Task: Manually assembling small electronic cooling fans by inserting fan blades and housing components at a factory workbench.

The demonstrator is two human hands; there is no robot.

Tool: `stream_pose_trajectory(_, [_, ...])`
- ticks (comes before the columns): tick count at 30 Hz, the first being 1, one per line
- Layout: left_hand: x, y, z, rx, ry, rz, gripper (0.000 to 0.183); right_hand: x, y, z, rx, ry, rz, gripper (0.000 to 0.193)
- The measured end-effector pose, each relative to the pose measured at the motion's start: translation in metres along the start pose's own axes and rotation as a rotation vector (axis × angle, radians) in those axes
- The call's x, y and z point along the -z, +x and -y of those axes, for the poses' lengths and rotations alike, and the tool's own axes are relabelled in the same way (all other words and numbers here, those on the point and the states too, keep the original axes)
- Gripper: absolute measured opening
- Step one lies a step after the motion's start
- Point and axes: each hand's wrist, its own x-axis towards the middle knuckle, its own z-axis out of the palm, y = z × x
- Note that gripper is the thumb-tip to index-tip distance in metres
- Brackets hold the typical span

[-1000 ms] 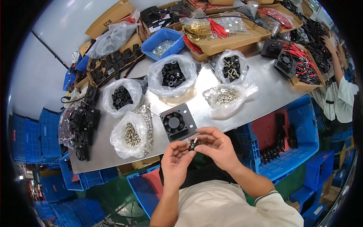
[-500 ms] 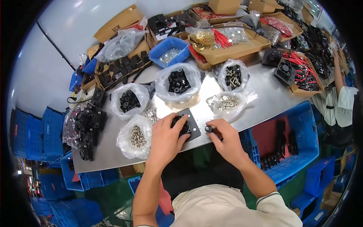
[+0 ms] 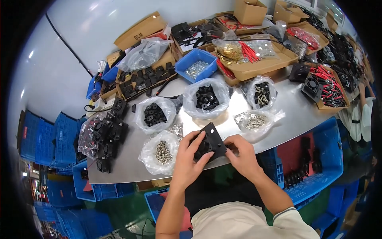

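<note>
My left hand [image 3: 193, 155] is closed round a square black plate [image 3: 215, 138] with a round, raised black part, fingers on its upper side and thumb near its lower edge. The plate is tilted just above the near edge of the metal table. At the plate's right corner my right hand [image 3: 242, 157] is closed, thumb and fingertips pinched together. A small black round piece in that pinch is mostly hidden by the fingers. Left of the plate lies an open plastic bag of small metal nuts or inserts [image 3: 163, 153].
Farther back are bags of black round parts [image 3: 207, 98], black pieces [image 3: 154, 114], screws [image 3: 261, 94] and metal washers [image 3: 254, 121]. A blue bin [image 3: 184, 63] and cardboard boxes line the back. Black assemblies [image 3: 106, 135] are piled left; a blue crate [image 3: 334, 147] stands right.
My right hand has brought the small black round piece to the plate's right corner. The plate, in my left hand, has turned and tilted up. The whole view has shifted.
</note>
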Motion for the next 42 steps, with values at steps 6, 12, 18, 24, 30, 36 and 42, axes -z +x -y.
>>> stream_pose_trajectory(6, [0.0, -0.002, 0.009, 0.048, -0.085, -0.026, 0.06, 0.002, 0.001, 0.003, 0.052, -0.047, 0.038, 0.019])
stream_pose_trajectory(12, [0.001, -0.002, 0.015, 0.012, -0.046, -0.002, 0.057, 0.001, 0.0, 0.0, 0.059, -0.012, 0.063, 0.022])
stream_pose_trajectory(18, [-0.001, 0.0, 0.019, -0.068, 0.106, 0.039, 0.057, -0.009, -0.009, -0.005, -0.035, -0.126, 0.07, 0.026])
stream_pose_trajectory(24, [-0.011, -0.004, 0.028, -0.108, 0.08, -0.009, 0.058, -0.011, -0.01, 0.008, 0.257, -0.368, -0.096, 0.026])
stream_pose_trajectory(30, [-0.015, -0.002, 0.03, -0.165, 0.108, -0.006, 0.063, -0.03, -0.023, 0.03, 0.573, -0.201, 0.033, 0.033])
stream_pose_trajectory(36, [-0.009, -0.008, 0.036, -0.164, 0.018, -0.002, 0.063, -0.023, 0.016, 0.064, 0.522, -0.284, 0.131, 0.022])
stream_pose_trajectory(42, [-0.012, -0.013, 0.04, -0.15, 0.006, -0.02, 0.051, -0.09, 0.145, 0.09, 0.68, -0.555, 0.449, 0.02])
